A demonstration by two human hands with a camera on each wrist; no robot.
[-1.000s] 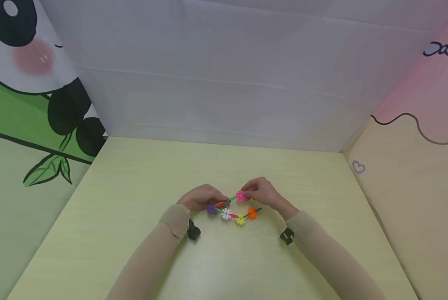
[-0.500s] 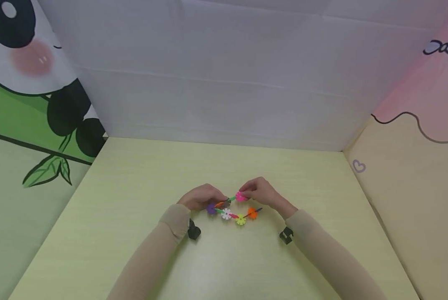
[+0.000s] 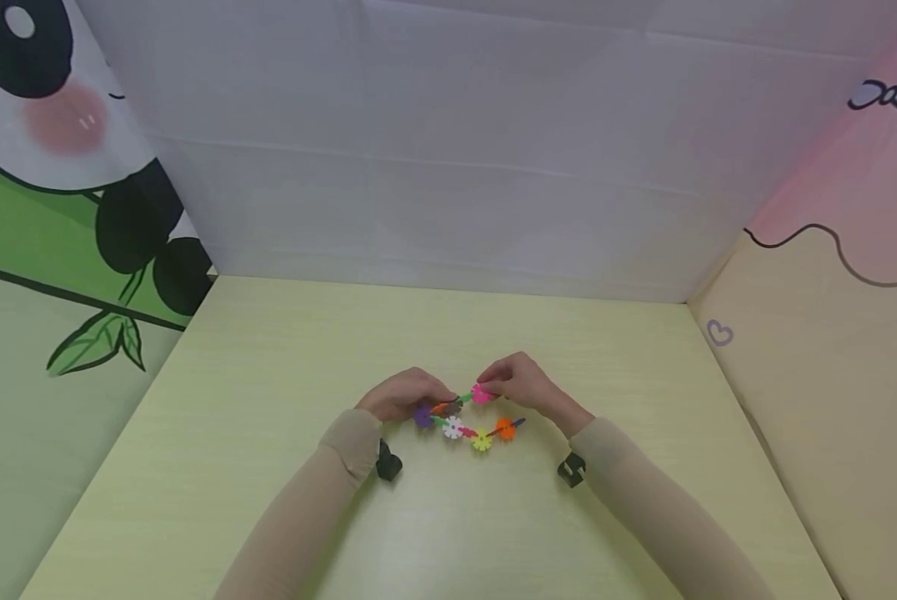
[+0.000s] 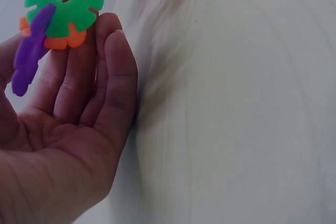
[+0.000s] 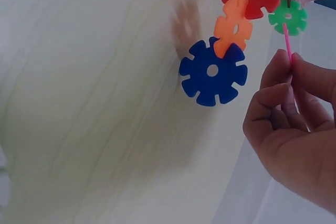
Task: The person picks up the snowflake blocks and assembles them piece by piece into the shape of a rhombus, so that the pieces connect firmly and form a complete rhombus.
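Notched plastic snowflake discs are slotted together in a curved chain. Along its near side, in the head view, run a purple disc [image 3: 423, 417], a white disc [image 3: 453, 428], a yellow disc [image 3: 482, 440] and an orange disc [image 3: 505, 429]. A blue disc [image 5: 212, 90] ends that side. My left hand [image 3: 406, 394] holds the chain's left part around a brown disc [image 3: 453, 407]; its fingertips are partly hidden. Between thumb and fingers, my right hand [image 3: 527, 387] pinches a pink disc [image 3: 481, 393], whose edge meets a green disc [image 5: 287, 20] in the right wrist view.
The pale wooden table [image 3: 328, 333] lies under both hands. A white sheet [image 3: 448, 167] rises behind it, with printed panels at left and right. Black camera mounts [image 3: 388, 461] sit at both wrists, just above the table.
My right hand has shifted very slightly left with the pink disc, towards the left hand. The left hand and the rest of the chain look nearly still.
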